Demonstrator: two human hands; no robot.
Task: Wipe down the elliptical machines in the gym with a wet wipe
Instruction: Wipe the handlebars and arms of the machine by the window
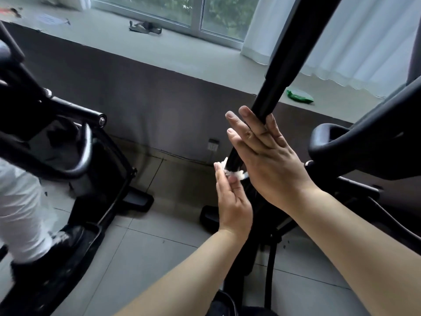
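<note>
**Q:** Fig. 1: which part was under the wipe?

**A:** The upright bar of the near elliptical. The wet wipe, a bunched white wad, sat low on that bar against its left side. The left hand had its grip clamped on the wipe, thumb and fingertips pinching it to the tube. The right hand lay higher on the same bar with its grip apart, fingers straight along the tube and holding nothing.

**Q:** How far along did the job look?

**A:** Partway at best, as I judged it. No sheen or streak marked wiped metal from unwiped, so what was already done could not be read. The stretch of bar below the wipe and the curved frame at the right looked left to do.

**Q:** And the other machine?

**A:** The second elliptical, at the left, carried another person, whose white trouser leg stood over its pedal. It probably had to wait, though I could not tell whether it had been wiped. A green pack, perhaps of wipes, lay near the front edge of the window ledge, toward its right end.
</note>
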